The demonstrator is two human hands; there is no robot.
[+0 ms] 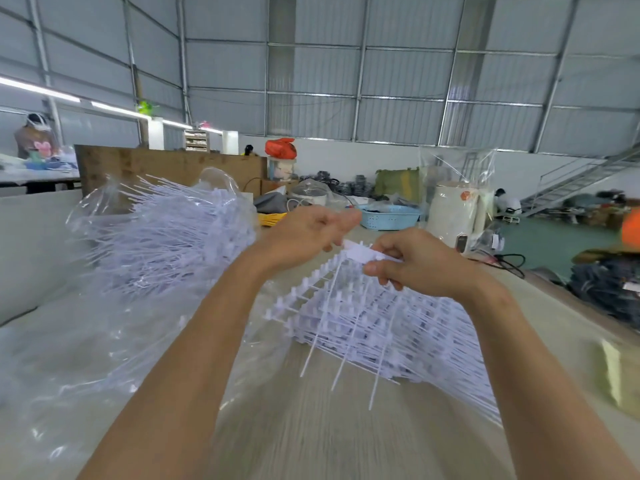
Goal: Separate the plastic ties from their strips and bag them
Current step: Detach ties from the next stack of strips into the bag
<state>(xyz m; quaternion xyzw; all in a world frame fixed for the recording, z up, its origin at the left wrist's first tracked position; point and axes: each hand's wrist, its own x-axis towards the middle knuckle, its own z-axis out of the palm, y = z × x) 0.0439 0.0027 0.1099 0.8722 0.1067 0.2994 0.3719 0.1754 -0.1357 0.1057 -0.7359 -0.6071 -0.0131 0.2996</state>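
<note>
Both hands are raised over the middle of the worktop [311, 427], working on one strip [360, 252] of white plastic ties. The right hand [415, 263] has its fingers curled and pinched on the flat white bar at the top of the strip. The left hand [311, 233] meets it from the other side, its fingers bent toward the same bar; it looks to be gripping the bar's end, though blur hides the fingertips. A few ties [341, 344] hang down from the held bar, thin tails pointing toward the near edge.

Under the hands, toward the right edge of the worktop, lies a stack of strips [391, 327] not yet split. At the left edge a clear plastic bag [104, 216] stands open, crammed with loose ties [166, 237].

The ties look very light, thin and springy, likely slick, so they would bend rather than break and could slip from a loose pinch. The stiff bar is probably the best place to hold, twisting or snapping the ties off close to their heads.
</note>
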